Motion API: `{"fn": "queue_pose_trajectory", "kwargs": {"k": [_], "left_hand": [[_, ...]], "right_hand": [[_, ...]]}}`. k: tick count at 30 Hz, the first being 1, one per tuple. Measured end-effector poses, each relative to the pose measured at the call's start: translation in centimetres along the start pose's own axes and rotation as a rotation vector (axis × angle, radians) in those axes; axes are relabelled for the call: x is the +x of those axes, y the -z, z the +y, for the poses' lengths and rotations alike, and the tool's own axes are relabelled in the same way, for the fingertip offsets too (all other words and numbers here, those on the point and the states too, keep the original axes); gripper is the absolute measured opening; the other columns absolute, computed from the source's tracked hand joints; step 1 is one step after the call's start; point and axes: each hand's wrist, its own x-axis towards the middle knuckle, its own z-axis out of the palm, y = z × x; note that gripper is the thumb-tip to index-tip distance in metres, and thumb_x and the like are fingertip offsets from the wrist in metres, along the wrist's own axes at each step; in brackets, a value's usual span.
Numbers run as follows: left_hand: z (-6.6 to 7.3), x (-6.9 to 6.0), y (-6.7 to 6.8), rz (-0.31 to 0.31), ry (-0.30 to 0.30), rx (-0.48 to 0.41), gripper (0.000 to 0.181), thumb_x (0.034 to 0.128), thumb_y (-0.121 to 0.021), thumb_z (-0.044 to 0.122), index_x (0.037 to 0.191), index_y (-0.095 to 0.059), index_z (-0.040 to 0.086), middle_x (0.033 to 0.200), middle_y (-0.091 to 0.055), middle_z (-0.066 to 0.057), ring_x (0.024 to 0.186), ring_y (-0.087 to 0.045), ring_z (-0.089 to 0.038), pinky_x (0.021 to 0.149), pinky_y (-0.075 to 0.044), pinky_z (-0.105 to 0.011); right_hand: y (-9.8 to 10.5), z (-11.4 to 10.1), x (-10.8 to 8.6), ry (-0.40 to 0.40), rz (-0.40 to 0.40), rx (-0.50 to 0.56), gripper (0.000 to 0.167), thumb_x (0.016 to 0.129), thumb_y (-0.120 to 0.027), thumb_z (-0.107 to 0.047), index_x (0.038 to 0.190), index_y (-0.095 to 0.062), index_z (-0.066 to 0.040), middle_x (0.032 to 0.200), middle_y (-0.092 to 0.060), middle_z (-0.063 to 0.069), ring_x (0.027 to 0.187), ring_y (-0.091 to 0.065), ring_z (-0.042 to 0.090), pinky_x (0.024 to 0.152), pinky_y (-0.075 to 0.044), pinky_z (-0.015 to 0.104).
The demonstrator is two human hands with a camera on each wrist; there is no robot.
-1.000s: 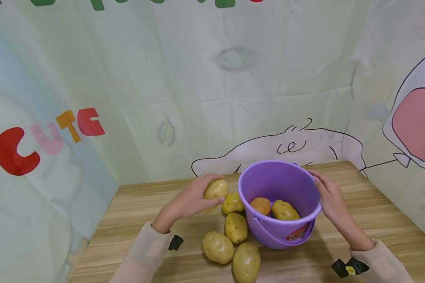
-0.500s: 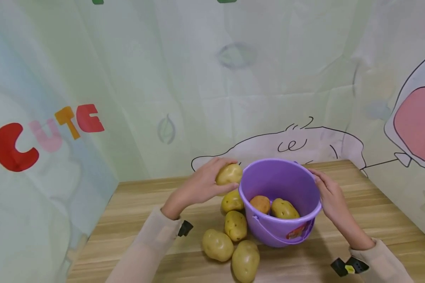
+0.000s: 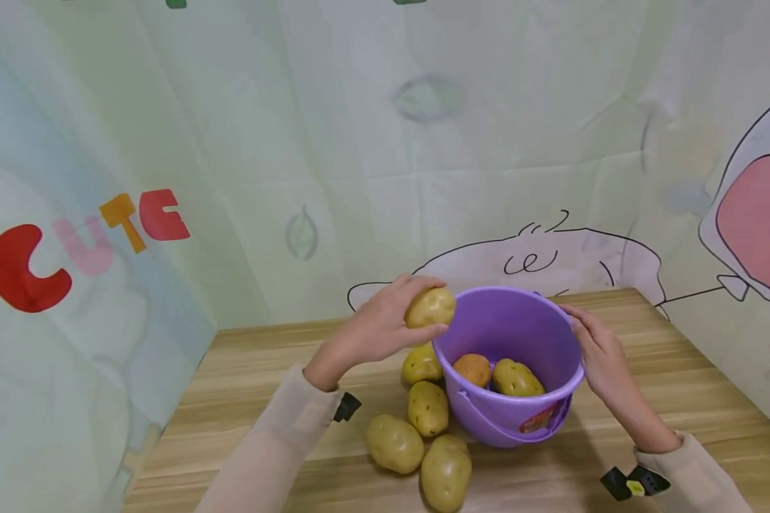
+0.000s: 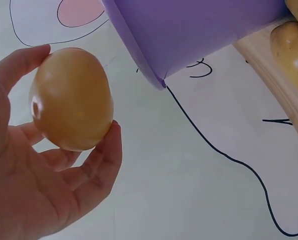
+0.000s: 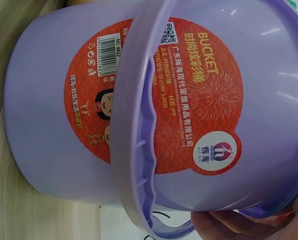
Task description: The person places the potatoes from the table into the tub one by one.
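A potato [image 3: 431,308] is held between the thumb and fingers of my left hand [image 3: 378,320], at the left rim of the purple bucket [image 3: 510,420]. In the left wrist view the same potato [image 4: 73,100] appears in the curled fingers, apart from the bucket wall [image 4: 199,35]. My right hand [image 3: 606,360] grips the bucket's right rim. Inside the bucket lie a brownish potato [image 3: 472,370] and a yellow one [image 3: 516,377]. The right wrist view shows the bucket's handle [image 5: 131,125] hanging in front of a red label [image 5: 199,100].
Several potatoes lie on the wooden table [image 3: 244,406] left of the bucket: one [image 3: 422,365] beside its wall, another [image 3: 428,408] in front of that, and two nearer me, including a large one [image 3: 394,443]. A printed backdrop [image 3: 327,178] stands behind the table.
My left hand has carried the potato rightward and up, from beside the loose potatoes to the bucket's left rim. The right hand and bucket have stayed put.
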Motion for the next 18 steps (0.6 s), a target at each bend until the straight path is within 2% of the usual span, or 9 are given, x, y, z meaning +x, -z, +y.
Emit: {"fn": "queue_pose_trajectory", "kwargs": {"k": [2,5,8,18], "left_hand": [[0.2,0.2,-0.1,-0.002,-0.002,0.006,0.060,0.0922,-0.069,0.045,0.145,-0.048,0.025,0.121,-0.052,0.001,0.086,-0.058,-0.013,0.067,-0.053,-0.029],[0.4,0.4,-0.1,-0.012,-0.004,0.022,0.060,0.0924,-0.068,0.046,0.145,-0.048,0.026,0.127,-0.052,0.000,0.088,-0.058,-0.012,0.068,-0.053,-0.028],[0.6,0.7,-0.3,-0.022,-0.009,0.050,0.061,0.0925,-0.068,0.047,0.146,-0.047,0.026,0.131,-0.052,-0.001,0.090,-0.058,-0.011,0.069,-0.052,-0.027],[1.7,1.8,-1.3,-0.049,-0.065,0.101,0.062,0.0931,-0.067,0.047,0.147,-0.045,0.026,0.131,-0.050,-0.003,0.093,-0.056,-0.012,0.066,-0.052,-0.025]], "right_hand": [[0.0,0.0,0.0,0.000,0.003,0.001,0.040,0.109,-0.035,-0.014,0.136,-0.052,0.011,0.132,-0.056,0.030,0.116,-0.054,0.032,0.086,-0.035,0.004],[0.0,-0.1,-0.1,0.002,0.007,0.011,0.040,0.109,-0.035,-0.014,0.136,-0.052,0.010,0.132,-0.057,0.030,0.112,-0.055,0.011,0.086,-0.036,0.004],[0.0,0.0,-0.1,0.006,0.012,0.015,0.040,0.109,-0.036,-0.014,0.135,-0.053,0.010,0.131,-0.057,0.030,0.107,-0.048,-0.006,0.085,-0.037,0.004],[0.0,0.1,0.0,0.015,0.017,0.005,0.040,0.109,-0.036,-0.015,0.134,-0.054,0.011,0.130,-0.058,0.030,0.105,-0.048,-0.009,0.085,-0.037,0.004]]}}
